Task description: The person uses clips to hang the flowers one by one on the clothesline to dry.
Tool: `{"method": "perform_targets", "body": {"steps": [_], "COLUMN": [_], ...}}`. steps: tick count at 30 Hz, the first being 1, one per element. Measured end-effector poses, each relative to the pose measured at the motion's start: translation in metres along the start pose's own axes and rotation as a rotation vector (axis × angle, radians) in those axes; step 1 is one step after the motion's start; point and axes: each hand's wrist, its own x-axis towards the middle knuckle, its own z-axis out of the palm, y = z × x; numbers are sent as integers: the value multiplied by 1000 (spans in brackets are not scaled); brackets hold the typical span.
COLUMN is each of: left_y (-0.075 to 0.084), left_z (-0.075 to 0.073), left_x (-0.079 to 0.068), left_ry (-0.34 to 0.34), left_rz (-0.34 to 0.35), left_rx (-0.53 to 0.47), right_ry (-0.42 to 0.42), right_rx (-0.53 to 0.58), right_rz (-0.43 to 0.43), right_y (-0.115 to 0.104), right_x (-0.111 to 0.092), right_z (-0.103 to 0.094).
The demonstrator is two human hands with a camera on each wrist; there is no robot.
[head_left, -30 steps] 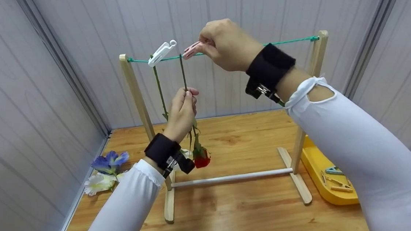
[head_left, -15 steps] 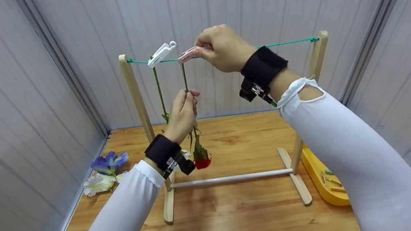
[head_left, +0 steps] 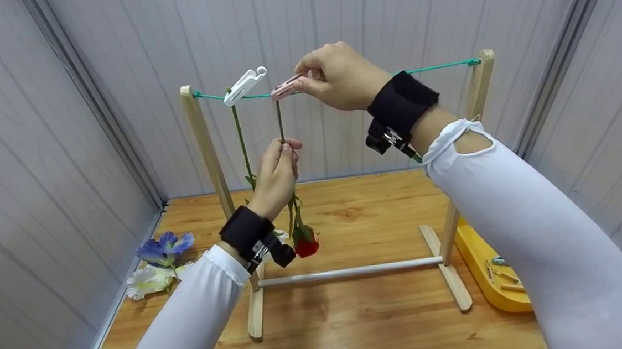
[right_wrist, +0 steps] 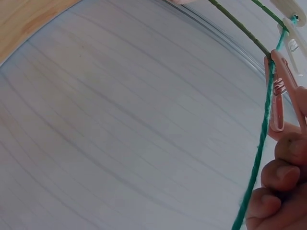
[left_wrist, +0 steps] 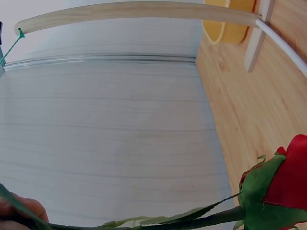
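Next to a second ago, the pink peg (head_left: 286, 89) has moved left in the head view: its tip is no longer beside the top of the rose's stem (head_left: 280, 121) but over it. Your right hand (head_left: 339, 77) comes along with it, and your left hand (head_left: 276, 169) stays almost in the same place.

The red rose (head_left: 306, 245) hangs upside down, left of the middle of the frame. The stem is its long part, and it runs nearly straight up and down. The bare end points up at the green rope (head_left: 436, 67). The bloom points down and leans a little to the right.

Your left hand is nearer the rose, as it pinches the stem below the rope. Your right hand is higher and to the right, pinching the back end of the pink peg. The peg slants, tip down and left, so it lies across the stem. What matters most is that stem top, rope and peg tip meet at one spot. The right wrist view shows them touching there, but I can't tell if the peg bites tight. Just left, the white peg (head_left: 246, 86) sits on the same rope.
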Motion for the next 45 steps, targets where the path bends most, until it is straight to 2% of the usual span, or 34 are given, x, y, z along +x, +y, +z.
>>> {"method": "perform_targets", "body": {"steps": [8, 16, 23, 27, 30, 35, 39, 43, 45], "left_y": [1, 1, 7, 11, 14, 17, 16, 13, 11], "left_z": [0, -2, -5, -6, -8, -12, -17, -21, -22], "left_x": [1, 2, -2, -10, -18, -31, -41, -56, -63], "left_ry": [0, 3, 10, 25, 37, 86, 142, 180, 179], "left_rz": [14, 50, 24, 52, 97, 250, 353, 379, 381], "left_rx": [-11, 6, 33, 144, 282, 505, 628, 709, 727], "right_ry": [60, 137, 184, 192, 185, 169, 154, 109, 81], "right_rx": [29, 6, -10, -17, -24, -19, -33, -43, -43], "right_rz": [-5, -49, -101, -134, -154, -181, -205, -209, -196], "right_y": [-1, 2, 11, 19, 27, 39, 48, 60, 67], "right_x": [-7, -22, -40, -57, -72, -95, -113, -133, -145], "right_z": [-10, -24, -31, -32, -33, -33, -25, -12, -4]}}
